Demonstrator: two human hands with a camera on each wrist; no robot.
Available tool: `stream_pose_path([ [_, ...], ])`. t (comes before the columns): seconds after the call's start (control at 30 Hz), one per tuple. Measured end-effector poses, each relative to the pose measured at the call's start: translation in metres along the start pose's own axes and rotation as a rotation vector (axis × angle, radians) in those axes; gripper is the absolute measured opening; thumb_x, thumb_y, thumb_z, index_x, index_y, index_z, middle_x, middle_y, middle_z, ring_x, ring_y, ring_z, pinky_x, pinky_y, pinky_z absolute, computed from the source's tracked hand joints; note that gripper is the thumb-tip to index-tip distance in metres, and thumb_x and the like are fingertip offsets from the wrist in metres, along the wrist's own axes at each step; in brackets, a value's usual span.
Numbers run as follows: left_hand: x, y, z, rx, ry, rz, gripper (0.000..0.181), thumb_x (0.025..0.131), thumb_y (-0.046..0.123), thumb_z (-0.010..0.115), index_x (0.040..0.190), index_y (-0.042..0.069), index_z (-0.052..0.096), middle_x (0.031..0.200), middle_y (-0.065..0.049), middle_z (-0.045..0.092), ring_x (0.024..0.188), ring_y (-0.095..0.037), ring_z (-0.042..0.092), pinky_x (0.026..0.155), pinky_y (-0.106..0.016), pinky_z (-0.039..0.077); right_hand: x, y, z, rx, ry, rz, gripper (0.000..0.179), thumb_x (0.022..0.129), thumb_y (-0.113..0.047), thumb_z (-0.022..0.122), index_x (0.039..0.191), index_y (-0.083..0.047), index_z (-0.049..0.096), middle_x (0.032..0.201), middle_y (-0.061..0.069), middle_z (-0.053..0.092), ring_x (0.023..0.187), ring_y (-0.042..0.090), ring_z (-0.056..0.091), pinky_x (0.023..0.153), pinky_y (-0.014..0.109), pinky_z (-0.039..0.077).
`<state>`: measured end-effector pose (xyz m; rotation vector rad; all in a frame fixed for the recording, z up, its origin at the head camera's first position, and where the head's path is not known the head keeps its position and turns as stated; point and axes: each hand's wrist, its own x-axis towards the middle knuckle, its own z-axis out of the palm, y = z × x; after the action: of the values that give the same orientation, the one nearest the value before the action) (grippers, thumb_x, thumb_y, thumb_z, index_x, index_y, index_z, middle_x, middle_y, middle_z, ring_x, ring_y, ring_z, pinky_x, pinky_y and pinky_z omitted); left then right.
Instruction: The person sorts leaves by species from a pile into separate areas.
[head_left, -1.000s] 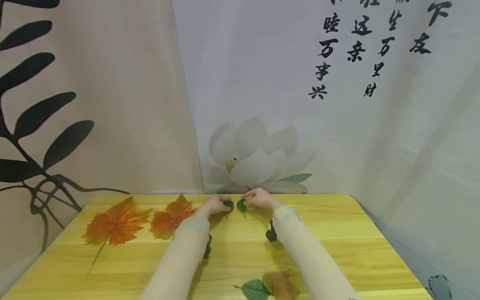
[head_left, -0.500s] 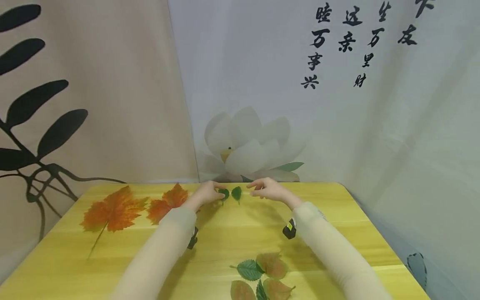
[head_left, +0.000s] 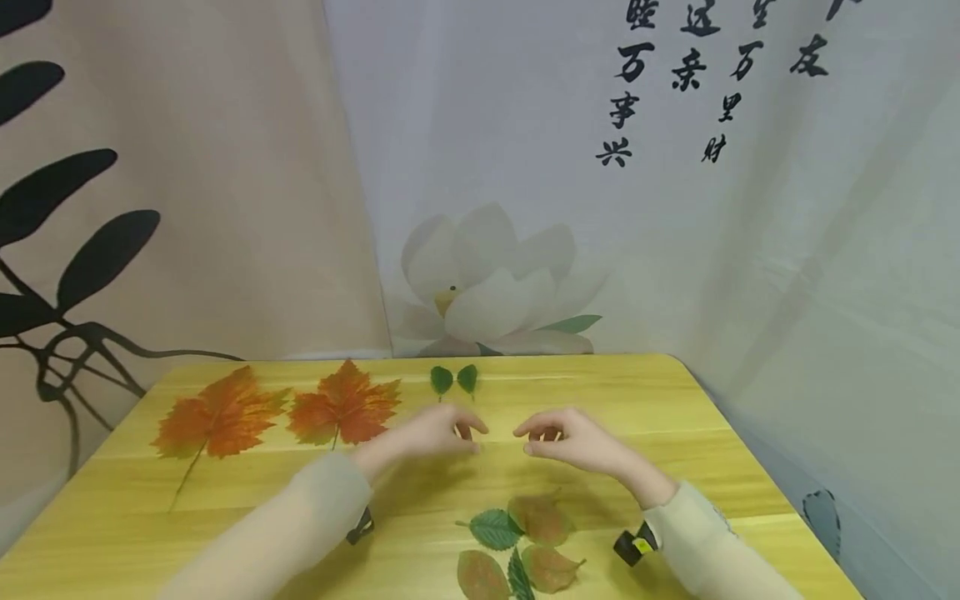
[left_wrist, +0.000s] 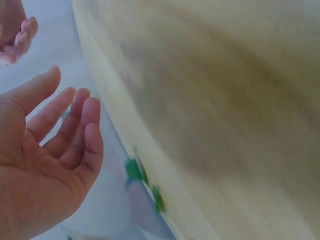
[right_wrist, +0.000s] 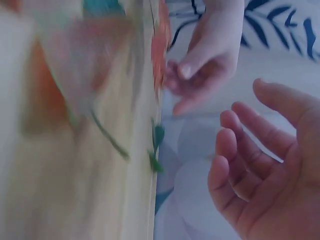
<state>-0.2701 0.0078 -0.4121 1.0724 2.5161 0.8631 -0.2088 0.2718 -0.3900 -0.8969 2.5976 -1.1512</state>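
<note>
1. suspends left hand [head_left: 433,432] and right hand [head_left: 573,442] above yellow wood-grain tabletop [head_left: 675,417] with relaxed, loosely bent, unloaded fingers.
2. displays two small green leaves [head_left: 441,380] side by side near far edge.
3. includes two orange maple leaves [head_left: 345,402] at left.

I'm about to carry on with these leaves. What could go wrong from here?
The two small green leaves lie close to the far edge of the table, so a stray brush might push them off.
In the leaf cluster, some leaves touch or overlap; lifting one could disturb its neighbours.
The maple leaf nearer the left grip sits close by the left sleeve and might get dragged.
</note>
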Motion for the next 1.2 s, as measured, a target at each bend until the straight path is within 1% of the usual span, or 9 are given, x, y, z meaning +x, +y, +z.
stream_pose_path([
  [0.13,-0.011,0.012,0.017,0.026,-0.052,0.109,0.025,0.087,0.02,0.073,0.109,0.009,0.071,0.082,0.011,0.065,0.078,-0.008,0.061,0.069,-0.026,0.051,-0.026,-0.016,0.019,0.064,-0.05,-0.023,0.02,0.093,-0.02,0.067,0.111,-0.013,0.071,0.09,-0.011,0.067,0.073,0.007,0.06,0.067,0.028,0.054],
  [0.2,-0.015,0.017,0.024,0.022,-0.076,0.138,0.022,0.086,0.019,0.074,0.106,0.01,0.07,0.082,0.011,0.065,0.076,-0.005,0.062,0.07,-0.023,0.051,-0.037,-0.023,0.03,0.096,-0.093,-0.047,0.02,0.091,-0.019,0.069,0.108,-0.01,0.071,0.084,-0.011,0.065,0.072,0.003,0.058,0.066,0.027,0.053],
  [0.3,-0.024,0.022,0.032,0.015,-0.095,0.15,0.02,0.085,0.02,0.075,0.103,0.012,0.068,0.085,0.009,0.066,0.077,-0.003,0.061,0.069,-0.021,0.05,-0.05,-0.033,0.046,0.145,-0.167,-0.064,0.02,0.089,-0.017,0.071,0.105,-0.006,0.07,0.079,-0.012,0.062,0.068,-0.001,0.056,0.062,0.024,0.053],
  [0.43,-0.033,0.026,0.04,0.032,-0.092,0.151,0.021,0.085,0.021,0.076,0.101,0.014,0.065,0.09,0.005,0.068,0.08,-0.004,0.061,0.068,-0.019,0.05,-0.061,-0.04,0.063,0.137,-0.226,-0.029,0.021,0.087,-0.017,0.072,0.105,-0.006,0.068,0.076,-0.016,0.059,0.062,-0.005,0.053,0.057,0.02,0.052],
  [0.53,-0.037,0.028,0.045,0.057,-0.083,0.167,0.021,0.085,0.021,0.076,0.101,0.015,0.064,0.092,0.005,0.067,0.081,-0.004,0.061,0.069,-0.019,0.05,-0.064,-0.04,0.069,0.099,-0.226,0.003,0.024,0.085,-0.016,0.074,0.106,-0.007,0.068,0.076,-0.018,0.058,0.061,-0.005,0.052,0.059,0.018,0.051],
  [0.7,-0.04,0.031,0.051,0.108,-0.068,0.21,0.022,0.085,0.022,0.077,0.101,0.016,0.063,0.092,0.008,0.065,0.081,-0.002,0.059,0.07,-0.017,0.049,-0.066,-0.037,0.073,0.098,-0.212,0.024,0.026,0.083,-0.012,0.076,0.106,-0.006,0.067,0.074,-0.017,0.056,0.061,-0.005,0.052,0.059,0.018,0.051],
  [0.87,-0.041,0.036,0.053,0.134,-0.064,0.229,0.023,0.083,0.019,0.078,0.101,0.017,0.063,0.092,0.008,0.064,0.082,-0.003,0.058,0.07,-0.017,0.048,-0.064,-0.032,0.075,0.072,-0.21,0.01,0.027,0.082,-0.012,0.077,0.106,-0.007,0.065,0.073,-0.017,0.055,0.059,-0.006,0.05,0.058,0.016,0.051],
  [1.0,-0.041,0.037,0.053,0.134,-0.088,0.224,0.024,0.083,0.019,0.078,0.101,0.019,0.063,0.093,0.011,0.063,0.084,-0.001,0.057,0.07,-0.017,0.048,-0.064,-0.029,0.076,0.071,-0.212,0.003,0.026,0.082,-0.01,0.076,0.105,-0.008,0.064,0.071,-0.017,0.055,0.058,-0.007,0.049,0.057,0.015,0.05],
  [1.2,-0.04,0.035,0.055,0.11,-0.115,0.237,0.025,0.082,0.017,0.079,0.098,0.02,0.061,0.092,0.014,0.062,0.083,0.0,0.057,0.071,-0.017,0.048,-0.063,-0.028,0.076,0.047,-0.226,-0.04,0.023,0.083,-0.006,0.072,0.105,-0.008,0.065,0.073,-0.018,0.054,0.061,-0.008,0.048,0.059,0.015,0.05],
])
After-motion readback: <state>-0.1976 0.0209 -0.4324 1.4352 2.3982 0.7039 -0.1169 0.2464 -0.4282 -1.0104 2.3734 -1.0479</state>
